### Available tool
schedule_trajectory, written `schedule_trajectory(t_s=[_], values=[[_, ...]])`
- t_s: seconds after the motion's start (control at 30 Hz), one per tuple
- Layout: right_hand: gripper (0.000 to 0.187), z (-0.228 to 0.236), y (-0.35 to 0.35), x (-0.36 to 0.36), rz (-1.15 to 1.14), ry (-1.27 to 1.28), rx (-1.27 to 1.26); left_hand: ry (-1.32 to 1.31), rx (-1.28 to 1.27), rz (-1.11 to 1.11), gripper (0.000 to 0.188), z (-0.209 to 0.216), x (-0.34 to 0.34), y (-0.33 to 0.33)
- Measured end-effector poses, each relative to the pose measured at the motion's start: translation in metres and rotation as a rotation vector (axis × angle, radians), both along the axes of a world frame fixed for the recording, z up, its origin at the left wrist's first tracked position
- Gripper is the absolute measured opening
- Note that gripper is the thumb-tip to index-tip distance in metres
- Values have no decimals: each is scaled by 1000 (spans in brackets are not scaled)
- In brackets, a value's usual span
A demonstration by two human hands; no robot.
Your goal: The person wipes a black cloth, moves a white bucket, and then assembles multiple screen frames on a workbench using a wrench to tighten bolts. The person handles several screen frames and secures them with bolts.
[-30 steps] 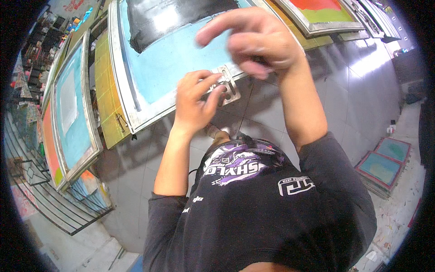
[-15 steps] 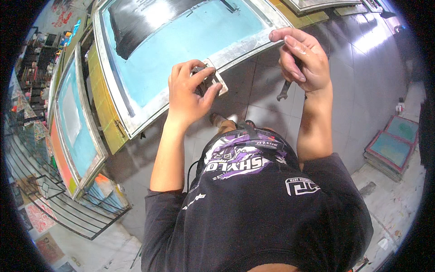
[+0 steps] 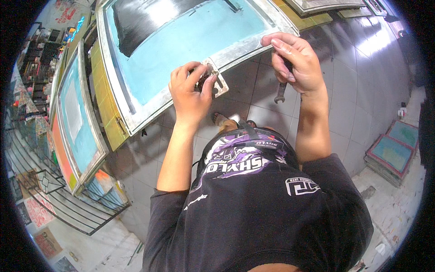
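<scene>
My left hand (image 3: pixel 190 90) is at the near edge of a large screen printing frame (image 3: pixel 156 109), which has light blue mesh and a black area. Its fingers and thumb curl round the dark middle part of a pale, slotted metal bracket (image 3: pixel 219 86) on that edge. What lies under the fingers is partly hidden. Off the frame's right corner, my right hand (image 3: pixel 299 63) is closed round an open-end wrench (image 3: pixel 280 95). The wrench's jaw points down below the fingers, and the rest is hidden in the hand.
A second blue-meshed screen (image 3: pixel 77 122) leans at the left, above a black metal rack (image 3: pixel 90 231). More frames (image 3: pixel 324 5) stand at the far right. Stacked screens (image 3: pixel 393 147) lie on the floor to the right. Grey tiles (image 3: pixel 342 95) spread beyond my right arm.
My right hand has moved slightly left and down with the wrench, whose jaw hangs more upright. The left hand's fingers have drawn closer together at the bracket.
</scene>
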State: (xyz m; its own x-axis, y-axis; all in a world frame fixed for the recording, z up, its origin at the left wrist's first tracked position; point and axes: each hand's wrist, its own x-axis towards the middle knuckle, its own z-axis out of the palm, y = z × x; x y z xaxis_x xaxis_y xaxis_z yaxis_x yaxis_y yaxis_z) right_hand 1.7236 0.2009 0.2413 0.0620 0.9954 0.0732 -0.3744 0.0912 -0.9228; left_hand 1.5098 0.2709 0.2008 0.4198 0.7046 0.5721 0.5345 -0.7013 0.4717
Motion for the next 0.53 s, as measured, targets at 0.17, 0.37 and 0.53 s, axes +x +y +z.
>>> schedule_trajectory(t_s=[0.17, 0.37, 0.53], values=[[23, -3, 1, -5, -5, 3, -25, 160, 41, -75, 16, 7, 2, 0], [21, -5, 1, -9, -38, -51, -58, -311, -363, -54, 10, 9, -2, 3], [20, -29, 7, -31, -179, -508, -206, -814, -803, -41, 11, 15, -17, 3]])
